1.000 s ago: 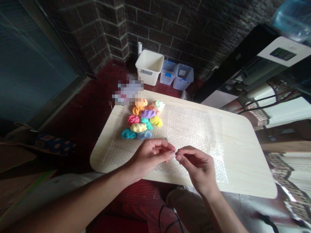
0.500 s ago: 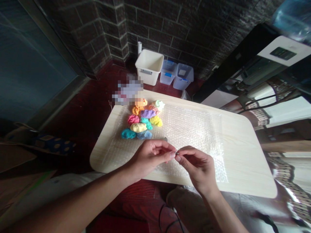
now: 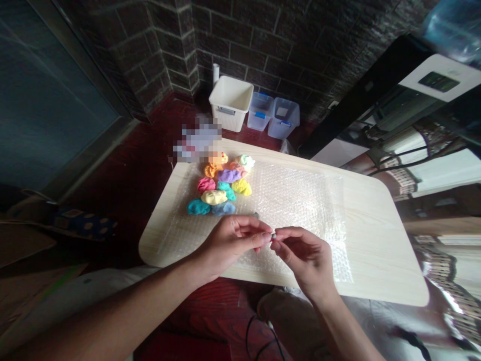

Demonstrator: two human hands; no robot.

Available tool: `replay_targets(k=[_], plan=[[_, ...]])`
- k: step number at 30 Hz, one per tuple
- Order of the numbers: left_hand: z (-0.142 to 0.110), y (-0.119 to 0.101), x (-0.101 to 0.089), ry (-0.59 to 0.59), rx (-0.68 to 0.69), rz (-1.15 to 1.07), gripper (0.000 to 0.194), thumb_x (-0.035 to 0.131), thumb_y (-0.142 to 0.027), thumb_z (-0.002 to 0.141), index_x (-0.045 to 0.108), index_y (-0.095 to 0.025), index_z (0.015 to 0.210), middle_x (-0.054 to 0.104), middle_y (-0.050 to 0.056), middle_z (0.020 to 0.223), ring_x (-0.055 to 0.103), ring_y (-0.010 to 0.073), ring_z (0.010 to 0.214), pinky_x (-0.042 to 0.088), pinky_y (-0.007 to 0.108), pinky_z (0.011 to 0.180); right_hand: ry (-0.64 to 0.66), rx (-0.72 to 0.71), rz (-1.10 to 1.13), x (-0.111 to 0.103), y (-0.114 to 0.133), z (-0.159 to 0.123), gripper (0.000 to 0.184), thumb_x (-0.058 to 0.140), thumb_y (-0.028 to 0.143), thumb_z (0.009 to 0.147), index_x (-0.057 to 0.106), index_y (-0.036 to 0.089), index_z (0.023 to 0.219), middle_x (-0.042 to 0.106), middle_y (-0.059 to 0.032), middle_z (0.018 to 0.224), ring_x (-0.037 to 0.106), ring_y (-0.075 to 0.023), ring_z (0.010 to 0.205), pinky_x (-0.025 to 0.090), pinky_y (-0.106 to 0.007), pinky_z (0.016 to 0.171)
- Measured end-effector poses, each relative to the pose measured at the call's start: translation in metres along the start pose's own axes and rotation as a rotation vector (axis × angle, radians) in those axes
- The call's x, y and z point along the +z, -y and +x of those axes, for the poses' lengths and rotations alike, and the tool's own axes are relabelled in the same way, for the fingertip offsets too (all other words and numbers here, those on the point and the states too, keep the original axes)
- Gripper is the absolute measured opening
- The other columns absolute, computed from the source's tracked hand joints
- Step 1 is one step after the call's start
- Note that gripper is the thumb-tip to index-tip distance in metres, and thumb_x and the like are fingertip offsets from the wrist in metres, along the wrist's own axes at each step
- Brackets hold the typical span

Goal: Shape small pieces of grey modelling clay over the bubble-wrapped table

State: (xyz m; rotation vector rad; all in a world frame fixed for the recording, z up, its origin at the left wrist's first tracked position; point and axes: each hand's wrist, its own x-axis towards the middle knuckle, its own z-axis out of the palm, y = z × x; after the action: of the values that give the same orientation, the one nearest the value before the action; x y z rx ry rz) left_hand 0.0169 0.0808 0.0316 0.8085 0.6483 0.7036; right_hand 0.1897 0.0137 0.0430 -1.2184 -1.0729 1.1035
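Above the front of the bubble wrap, my left hand and my right hand meet fingertip to fingertip. Between them is a tiny grey piece of clay, pinched by thumb and forefinger on both sides and partly hidden. Another bit of grey clay lies on the wrap just beyond my left fingers. Soft coloured clay lumps sit in a cluster to the left, among them a purple lump, a pale yellow lump and a teal lump.
A light wooden table carries the wrap. On the floor behind it stand a cream basket and two clear plastic boxes, one a clear box. A dark water dispenser rises at the right. A blurred-out patch covers the table's far left corner.
The fingertips have shifted slightly, and more of the grey clay shows between them. My right forefinger and thumb are a little farther apart. The coloured lumps have not moved.
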Motion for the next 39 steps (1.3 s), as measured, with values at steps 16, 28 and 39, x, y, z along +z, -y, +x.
replay_targets(k=[16, 28, 39], plan=[[0.0002, 0.0004, 0.002, -0.018, -0.001, 0.004, 0.017, 0.088, -0.025, 0.077, 0.082, -0.014, 0.088, 0.077, 0.006, 0.078, 0.064, 0.0129, 0.067, 0.049, 0.025, 0.065, 0.011, -0.047, -0.107, -0.0032, -0.0034, -0.0027, 0.012, 0.082, 0.016, 0.087, 0.084, 0.025, 0.093, 0.08, -0.0049, 0.085, 0.07, -0.0173, 0.07, 0.059, -0.03, 0.065], [0.0003, 0.0016, 0.0003, -0.012, 0.001, -0.001, 0.014, 0.087, -0.022, 0.077, 0.082, -0.015, 0.089, 0.078, 0.006, 0.079, 0.066, 0.0131, 0.069, 0.05, 0.025, 0.065, 0.016, -0.048, -0.107, -0.0027, -0.0035, -0.0026, 0.011, 0.082, 0.017, 0.087, 0.084, 0.025, 0.094, 0.079, -0.005, 0.085, 0.071, -0.0179, 0.072, 0.06, -0.031, 0.067], [0.0001, 0.0015, 0.0004, -0.003, -0.008, 0.002, 0.014, 0.087, -0.021, 0.078, 0.082, -0.015, 0.09, 0.078, 0.005, 0.08, 0.064, 0.0113, 0.069, 0.049, 0.023, 0.065, 0.021, -0.038, -0.087, -0.0025, -0.002, -0.0017, 0.013, 0.082, 0.015, 0.087, 0.084, 0.025, 0.094, 0.08, -0.0045, 0.085, 0.071, -0.0171, 0.071, 0.059, -0.03, 0.067]])
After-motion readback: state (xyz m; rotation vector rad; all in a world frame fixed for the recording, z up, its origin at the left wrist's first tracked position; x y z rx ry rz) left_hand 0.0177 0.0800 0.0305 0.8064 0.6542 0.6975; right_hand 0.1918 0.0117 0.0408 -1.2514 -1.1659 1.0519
